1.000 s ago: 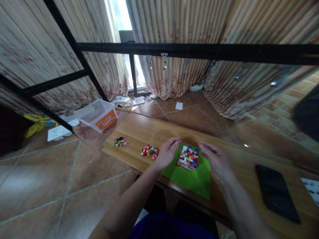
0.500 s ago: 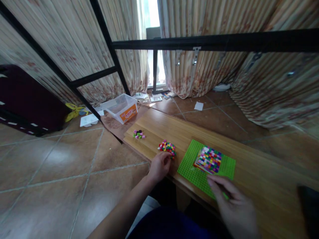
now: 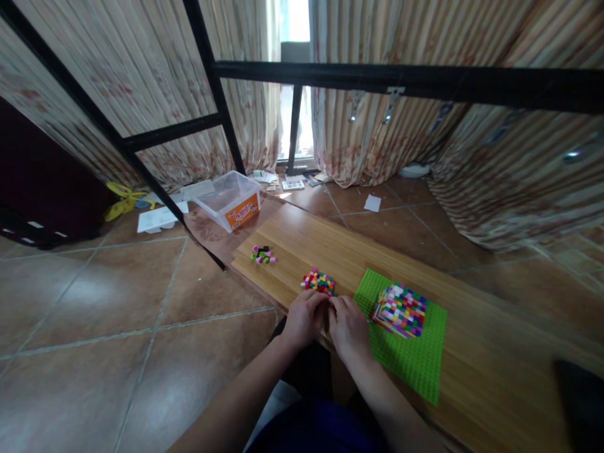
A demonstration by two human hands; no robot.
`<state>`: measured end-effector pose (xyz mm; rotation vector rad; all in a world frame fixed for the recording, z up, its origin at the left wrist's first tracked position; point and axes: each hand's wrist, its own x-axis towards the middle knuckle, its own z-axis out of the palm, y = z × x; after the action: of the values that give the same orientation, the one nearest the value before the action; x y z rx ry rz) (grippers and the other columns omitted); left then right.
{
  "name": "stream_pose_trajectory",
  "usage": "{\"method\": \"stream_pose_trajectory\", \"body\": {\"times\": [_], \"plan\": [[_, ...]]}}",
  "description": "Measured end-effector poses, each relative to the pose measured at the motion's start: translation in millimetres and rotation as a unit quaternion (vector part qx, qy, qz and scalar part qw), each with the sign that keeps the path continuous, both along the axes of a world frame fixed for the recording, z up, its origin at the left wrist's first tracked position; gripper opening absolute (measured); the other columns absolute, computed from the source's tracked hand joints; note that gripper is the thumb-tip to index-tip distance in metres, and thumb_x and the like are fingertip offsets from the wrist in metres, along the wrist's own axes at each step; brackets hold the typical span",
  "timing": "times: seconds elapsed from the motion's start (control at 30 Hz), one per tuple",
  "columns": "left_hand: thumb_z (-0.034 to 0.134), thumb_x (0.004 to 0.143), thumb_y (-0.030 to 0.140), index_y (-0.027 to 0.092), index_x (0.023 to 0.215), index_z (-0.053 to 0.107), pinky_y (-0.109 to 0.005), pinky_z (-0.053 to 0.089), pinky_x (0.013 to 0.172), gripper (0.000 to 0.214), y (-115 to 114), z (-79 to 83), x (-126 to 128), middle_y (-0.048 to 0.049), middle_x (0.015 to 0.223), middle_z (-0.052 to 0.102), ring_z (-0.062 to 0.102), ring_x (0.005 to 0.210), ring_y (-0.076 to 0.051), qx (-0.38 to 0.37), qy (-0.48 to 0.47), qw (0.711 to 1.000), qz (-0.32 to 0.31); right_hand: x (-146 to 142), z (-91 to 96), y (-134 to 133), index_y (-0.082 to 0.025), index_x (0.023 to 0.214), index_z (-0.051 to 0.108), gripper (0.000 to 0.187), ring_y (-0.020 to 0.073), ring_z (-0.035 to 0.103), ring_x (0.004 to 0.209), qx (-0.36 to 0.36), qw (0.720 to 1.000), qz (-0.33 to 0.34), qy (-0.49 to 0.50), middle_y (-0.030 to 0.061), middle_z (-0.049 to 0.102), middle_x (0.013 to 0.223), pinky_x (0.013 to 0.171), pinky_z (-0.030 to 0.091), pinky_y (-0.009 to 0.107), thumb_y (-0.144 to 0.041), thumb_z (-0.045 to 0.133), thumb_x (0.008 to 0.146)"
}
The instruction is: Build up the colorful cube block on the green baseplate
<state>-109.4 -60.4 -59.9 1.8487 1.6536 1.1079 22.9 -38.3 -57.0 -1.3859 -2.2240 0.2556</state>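
Note:
Both hands meet at the near side of a pile of small multicoloured building bricks [image 3: 319, 280] on the wooden table. My left hand [image 3: 304, 318] is closed, its thumb and fingers pinched together. My right hand [image 3: 348, 327] touches or nearly touches it, fingers curled and fingertips together. Whatever the fingertips hold is too small to make out. Just right of my right hand lies a green baseplate [image 3: 410, 365]. A block of tightly packed coloured bricks [image 3: 402, 309] stands on it, white, red, purple, yellow and other colours mixed.
A smaller group of pink, green and black bricks [image 3: 263, 254] lies farther left on the table [image 3: 302, 233]. Beyond the table's far end stands a clear plastic box [image 3: 231, 198] with an orange label. A dark object [image 3: 578, 396] sits at the right edge. Black metal bars [image 3: 377, 74] cross above.
My right hand has moved left from over the baseplate to meet my left hand by the pile. The baseplate appears turned slightly. My left hand stays near the pile.

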Motion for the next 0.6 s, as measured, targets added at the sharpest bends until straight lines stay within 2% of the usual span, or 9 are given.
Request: {"method": "stream_pose_trajectory", "body": {"times": [0.2,0.3,0.47,0.6], "plan": [[0.055,0.090,0.010,0.019,0.105,0.069,-0.033,0.054,0.089,0.022,0,-0.8,-1,-0.0072,0.100,0.069,0.065,0.095,-0.019,0.003,-0.004,1.000,-0.002,1,-1.3,0,-0.021,0.091,0.067,0.029,0.0216,0.061,0.082,0.005,1.000,-0.004,0.011,0.0081,0.068,0.088,0.075,0.047,0.034,-0.016,0.039,0.096],[0.053,0.092,0.012,0.019,0.106,0.068,-0.033,0.054,0.089,0.022,0,0.6,-1,-0.0076,0.101,0.070,0.065,0.096,-0.019,0.011,0.001,1.000,-0.001,3,5.9,-4,-0.021,0.090,0.067,0.029,0.0210,0.063,0.080,0.017,0.999,-0.009,0.036,0.0076,0.069,0.086,0.073,0.048,0.033,-0.018,0.040,0.097],[0.051,0.093,0.014,0.020,0.106,0.068,-0.034,0.055,0.089,0.023,1,-0.7,-1,-0.0075,0.100,0.071,0.066,0.096,-0.020,0.024,0.020,1.000,-0.002,21,38.9,-20,-0.023,0.090,0.069,0.026,0.0172,0.067,0.083,0.046,0.989,0.009,0.143,0.0047,0.072,0.089,0.079,0.052,0.030,-0.023,0.044,0.099],[0.051,0.093,0.013,0.020,0.108,0.068,-0.035,0.055,0.090,0.024,0,-2.0,-1,-0.0080,0.104,0.071,0.066,0.098,-0.020,0.027,0.018,0.999,0.002,70,64.2,-25,-0.025,0.097,0.072,0.020,0.0175,0.070,0.092,0.041,0.976,-0.048,0.206,0.0032,0.075,0.099,0.085,0.053,0.031,-0.030,0.053,0.097]]}}
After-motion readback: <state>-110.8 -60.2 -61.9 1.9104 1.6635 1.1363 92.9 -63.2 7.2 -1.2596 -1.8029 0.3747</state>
